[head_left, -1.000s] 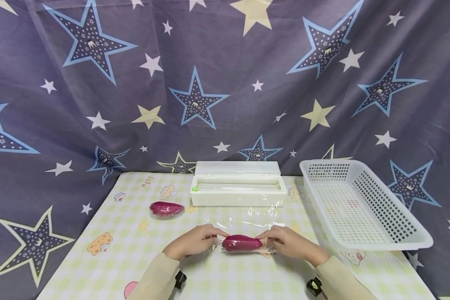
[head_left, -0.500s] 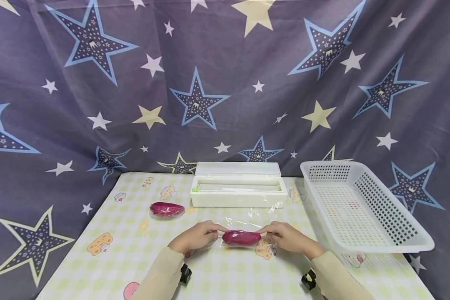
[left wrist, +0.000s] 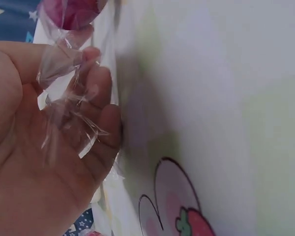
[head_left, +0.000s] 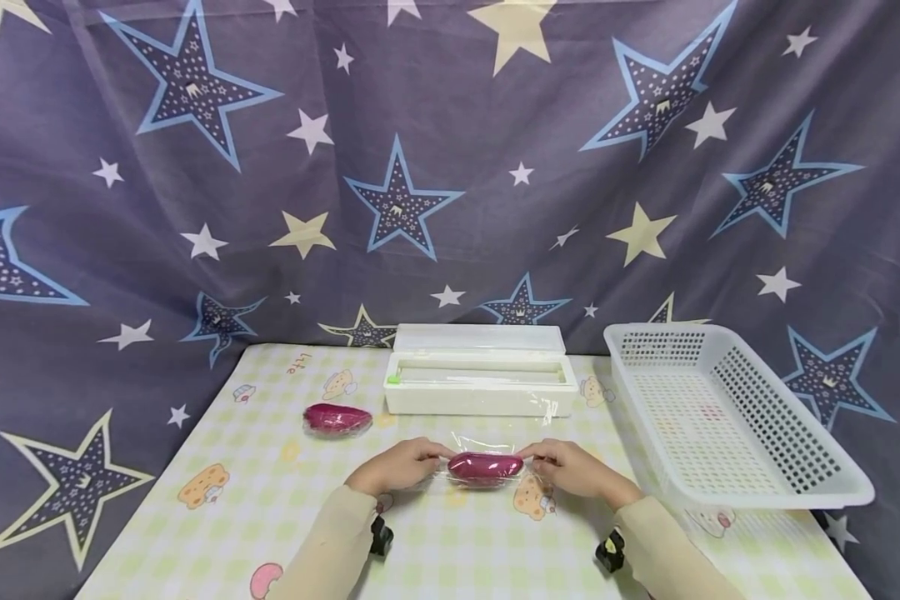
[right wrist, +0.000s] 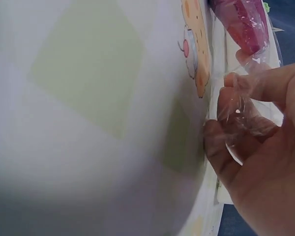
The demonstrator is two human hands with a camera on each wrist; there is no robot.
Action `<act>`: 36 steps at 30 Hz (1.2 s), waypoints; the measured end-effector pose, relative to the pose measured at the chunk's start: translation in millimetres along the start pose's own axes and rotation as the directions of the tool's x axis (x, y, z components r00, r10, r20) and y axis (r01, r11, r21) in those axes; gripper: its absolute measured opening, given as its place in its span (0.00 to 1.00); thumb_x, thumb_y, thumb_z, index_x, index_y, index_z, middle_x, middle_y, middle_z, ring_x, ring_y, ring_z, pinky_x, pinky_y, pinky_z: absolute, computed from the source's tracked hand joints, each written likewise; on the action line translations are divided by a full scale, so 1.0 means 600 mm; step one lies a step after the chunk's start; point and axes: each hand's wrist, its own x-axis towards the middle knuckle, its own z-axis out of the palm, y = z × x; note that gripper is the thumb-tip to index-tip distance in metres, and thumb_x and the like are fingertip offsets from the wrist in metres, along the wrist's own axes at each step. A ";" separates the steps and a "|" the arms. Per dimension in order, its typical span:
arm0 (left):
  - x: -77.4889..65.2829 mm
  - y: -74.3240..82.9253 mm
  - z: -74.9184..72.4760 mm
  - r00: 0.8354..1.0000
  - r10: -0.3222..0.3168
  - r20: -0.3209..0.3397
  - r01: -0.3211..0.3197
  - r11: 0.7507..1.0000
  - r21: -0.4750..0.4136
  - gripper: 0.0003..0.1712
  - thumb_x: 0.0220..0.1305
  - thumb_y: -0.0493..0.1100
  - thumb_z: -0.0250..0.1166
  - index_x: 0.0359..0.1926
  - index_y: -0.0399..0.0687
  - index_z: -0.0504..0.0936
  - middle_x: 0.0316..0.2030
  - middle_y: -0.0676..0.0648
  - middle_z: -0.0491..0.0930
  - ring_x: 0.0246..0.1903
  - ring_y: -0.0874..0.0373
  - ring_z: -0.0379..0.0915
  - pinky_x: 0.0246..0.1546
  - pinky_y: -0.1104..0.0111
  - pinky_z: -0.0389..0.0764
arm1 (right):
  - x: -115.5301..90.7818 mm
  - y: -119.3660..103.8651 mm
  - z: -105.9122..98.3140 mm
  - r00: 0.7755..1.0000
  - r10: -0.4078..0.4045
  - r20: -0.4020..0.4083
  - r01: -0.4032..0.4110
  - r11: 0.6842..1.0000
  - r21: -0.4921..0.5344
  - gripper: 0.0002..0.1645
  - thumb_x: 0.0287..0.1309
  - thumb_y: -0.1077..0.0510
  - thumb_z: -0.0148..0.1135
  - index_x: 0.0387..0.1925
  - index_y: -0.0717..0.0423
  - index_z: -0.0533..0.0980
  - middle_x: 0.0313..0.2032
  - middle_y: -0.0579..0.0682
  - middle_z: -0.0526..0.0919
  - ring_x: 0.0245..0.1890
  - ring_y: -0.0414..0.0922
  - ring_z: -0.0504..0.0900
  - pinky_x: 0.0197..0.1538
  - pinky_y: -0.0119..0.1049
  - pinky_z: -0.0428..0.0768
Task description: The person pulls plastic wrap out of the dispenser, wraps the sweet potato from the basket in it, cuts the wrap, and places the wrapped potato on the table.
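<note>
A purple-red, elongated vegetable that looks like a sweet potato [head_left: 484, 467] lies inside clear cling film [left wrist: 64, 73] at the middle of the table. My left hand [head_left: 399, 467] pinches the gathered film at its left end, between thumb and fingers. At the opposite end my right hand [head_left: 576, 468] pinches the twisted film the same way, seen closely in the right wrist view. Both index fingers reach to the vegetable's tips. Loose film hangs across the curled fingers of each hand. Behind, a white cling film box [head_left: 480, 400] stands with its lid raised.
A second purple-red vegetable [head_left: 337, 418], wrapped in film, lies at the left. The white perforated basket [head_left: 765, 500] stands at the right, overhanging the table's edge. A checked cloth [head_left: 270, 517] covers the table, with a starry curtain [head_left: 450, 125] behind.
Both hands have moved a little away from the body toward the film box, and the wrapped vegetable has rolled along with them. The stretch of film in front of the box has become shorter.
</note>
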 end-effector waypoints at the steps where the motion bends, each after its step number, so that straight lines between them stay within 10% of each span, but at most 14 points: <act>1: -0.001 0.001 -0.002 1.000 -0.018 0.008 0.018 0.999 -0.033 0.17 0.77 0.43 0.53 0.59 0.55 0.83 0.55 0.47 0.78 0.51 0.51 0.73 0.52 0.52 0.74 | 0.000 0.001 0.000 1.000 0.000 -0.002 0.000 1.000 -0.003 0.19 0.74 0.64 0.51 0.58 0.48 0.80 0.35 0.44 0.77 0.29 0.39 0.72 0.34 0.34 0.74; 8: -0.011 0.009 -0.019 1.000 -0.029 -0.003 0.028 0.989 -0.144 0.20 0.75 0.44 0.57 0.64 0.47 0.78 0.58 0.44 0.77 0.54 0.48 0.74 0.54 0.50 0.76 | -0.002 0.004 0.000 1.000 -0.010 -0.014 0.010 1.000 -0.006 0.18 0.72 0.65 0.52 0.57 0.50 0.80 0.31 0.44 0.76 0.26 0.36 0.71 0.32 0.32 0.74; 13: 0.002 0.030 -0.014 0.979 0.161 -0.126 -0.156 0.987 0.050 0.22 0.68 0.43 0.66 0.62 0.48 0.80 0.60 0.49 0.77 0.62 0.48 0.71 0.63 0.51 0.71 | -0.004 0.002 -0.002 1.000 -0.017 -0.023 0.017 1.000 -0.006 0.18 0.72 0.65 0.52 0.56 0.50 0.81 0.31 0.44 0.76 0.26 0.36 0.71 0.31 0.31 0.74; 18: 0.022 0.060 0.004 0.953 0.292 -0.081 -0.269 0.939 0.214 0.25 0.63 0.46 0.72 0.60 0.47 0.82 0.57 0.51 0.80 0.59 0.55 0.74 0.62 0.59 0.73 | -0.004 0.002 -0.002 0.999 -0.013 -0.029 0.013 1.000 -0.014 0.18 0.72 0.65 0.53 0.55 0.50 0.81 0.31 0.45 0.78 0.28 0.37 0.71 0.33 0.33 0.74; 36: 0.039 0.058 0.040 0.971 0.238 -0.036 -0.222 0.942 0.250 0.31 0.50 0.39 0.79 0.58 0.47 0.82 0.52 0.52 0.82 0.53 0.60 0.76 0.60 0.66 0.74 | -0.016 -0.003 -0.012 0.999 0.013 -0.042 -0.012 1.000 0.019 0.14 0.72 0.58 0.56 0.54 0.51 0.81 0.39 0.47 0.83 0.36 0.41 0.78 0.40 0.36 0.78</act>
